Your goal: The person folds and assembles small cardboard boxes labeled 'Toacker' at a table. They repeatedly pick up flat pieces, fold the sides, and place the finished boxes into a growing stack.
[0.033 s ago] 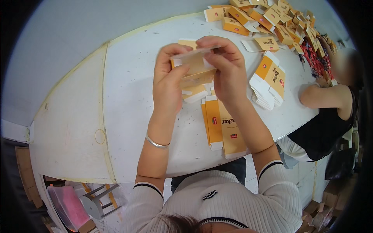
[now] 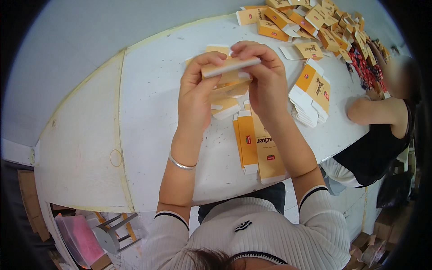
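Observation:
Between my two hands, over the white table (image 2: 153, 112), is a small yellow-orange cardboard box (image 2: 231, 66). A narrow strip with a white edge crosses its upper side, and an orange panel hangs lower down. My left hand (image 2: 196, 87) closes on the box's left end, thumb on the near side. Gripping the right end is my right hand (image 2: 266, 74), its fingers curled over the top edge. Fingers partly cover both ends. Below and behind the held box lie more yellow cartons (image 2: 226, 109), partly hidden by it. Flat cartons (image 2: 267, 157) rest near my right forearm.
To the right is a stack of flat cartons (image 2: 310, 92). A large heap of folded boxes (image 2: 310, 22) fills the far right, beside red-wrapped packets (image 2: 363, 69). A person in a black top (image 2: 375, 144) sits at the right edge. A rubber band (image 2: 116, 158) lies at left.
The raised flap with its pale inner face has turned down, and a narrow yellow strip with a white edge now shows along the box's top. My hands have shifted only slightly.

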The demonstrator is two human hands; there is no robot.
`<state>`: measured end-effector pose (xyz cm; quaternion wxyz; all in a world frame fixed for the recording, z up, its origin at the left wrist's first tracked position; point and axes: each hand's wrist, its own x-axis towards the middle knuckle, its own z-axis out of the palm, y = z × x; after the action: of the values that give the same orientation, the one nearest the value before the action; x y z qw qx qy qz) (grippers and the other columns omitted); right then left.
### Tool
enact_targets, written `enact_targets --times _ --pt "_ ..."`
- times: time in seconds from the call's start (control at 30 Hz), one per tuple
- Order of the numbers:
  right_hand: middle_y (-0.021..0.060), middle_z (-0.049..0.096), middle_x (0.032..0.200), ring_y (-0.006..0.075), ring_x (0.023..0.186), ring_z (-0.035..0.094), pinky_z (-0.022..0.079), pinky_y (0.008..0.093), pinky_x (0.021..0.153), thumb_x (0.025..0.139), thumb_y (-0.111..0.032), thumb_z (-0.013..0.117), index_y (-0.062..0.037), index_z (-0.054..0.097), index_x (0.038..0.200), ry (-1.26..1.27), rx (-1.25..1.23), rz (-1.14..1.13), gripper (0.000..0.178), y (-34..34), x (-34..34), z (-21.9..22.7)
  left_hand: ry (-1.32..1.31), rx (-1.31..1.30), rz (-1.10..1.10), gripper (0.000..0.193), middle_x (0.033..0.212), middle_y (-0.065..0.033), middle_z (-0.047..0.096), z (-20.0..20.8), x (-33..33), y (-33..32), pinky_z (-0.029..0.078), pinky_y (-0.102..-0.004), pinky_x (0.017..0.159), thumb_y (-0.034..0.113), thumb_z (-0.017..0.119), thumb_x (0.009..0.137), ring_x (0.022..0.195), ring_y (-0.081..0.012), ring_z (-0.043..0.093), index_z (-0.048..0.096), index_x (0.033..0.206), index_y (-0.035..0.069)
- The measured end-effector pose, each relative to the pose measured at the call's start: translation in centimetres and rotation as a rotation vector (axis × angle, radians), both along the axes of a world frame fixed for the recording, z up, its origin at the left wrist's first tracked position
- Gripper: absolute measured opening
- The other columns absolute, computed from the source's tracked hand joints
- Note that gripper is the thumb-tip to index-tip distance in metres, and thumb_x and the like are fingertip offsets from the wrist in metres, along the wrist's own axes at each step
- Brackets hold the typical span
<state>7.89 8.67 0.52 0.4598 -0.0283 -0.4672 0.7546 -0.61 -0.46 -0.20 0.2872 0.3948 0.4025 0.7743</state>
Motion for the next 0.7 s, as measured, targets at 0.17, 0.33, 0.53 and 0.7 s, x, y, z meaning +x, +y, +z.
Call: enact_targets --times 0.17,0.33,0.53,0.7 --pt "0.009 0.057 0.084 0.014 0.072 0.049 0.042 0.0246 0.064 0.068 0.009 0.04 -0.0052 0.047 0.055 0.099 -0.099 -0.009 0.021 1.3 0.7 0.0 0.251 0.024 -0.175 0.034 0.121 -0.0064 0.041 -1.4 -0.8 0.5 0.034 -0.0312 0.094 -0.007 0.053 0.069 0.112 -0.0186 0.04 0.05 0.098 0.01" --pt "0.008 0.056 0.084 0.0144 0.074 0.05 0.043 0.0256 0.068 0.071 0.005 0.04 -0.0055 0.049 0.06 0.063 -0.055 0.037 0.017 1.9 1.0 0.0 0.637 -0.101 0.074 0.04 0.114 -0.0071 0.043 -1.3 -0.1 0.7 0.036 -0.0305 0.091 -0.012 0.057 0.064 0.109 -0.0206 0.043 0.047 0.097 0.009" --pt "0.0073 0.056 0.094 0.0173 0.092 0.052 0.043 0.0279 0.08 0.076 -0.017 0.06 -0.0041 0.059 0.098 -0.129 0.49 0.219 0.025 2.0 1.3 1.4 0.661 -0.066 0.165 0.04 0.103 -0.0044 0.049 -0.4 -0.9 -0.5 0.041 -0.0286 0.083 -0.009 0.06 0.066 0.096 -0.0178 0.048 0.045 0.098 0.008" --pt "0.0059 0.057 0.096 0.0152 0.09 0.053 0.044 0.0257 0.077 0.076 -0.021 0.067 -0.0046 0.06 0.104 -0.235 0.76 0.162 0.034 2.5 1.7 1.3 0.653 -0.175 0.126 0.038 0.105 -0.0049 0.05 0.6 -0.8 -1.4 0.042 -0.0271 0.08 0.001 0.064 0.072 0.092 -0.0165 0.051 0.044 0.103 0.007"
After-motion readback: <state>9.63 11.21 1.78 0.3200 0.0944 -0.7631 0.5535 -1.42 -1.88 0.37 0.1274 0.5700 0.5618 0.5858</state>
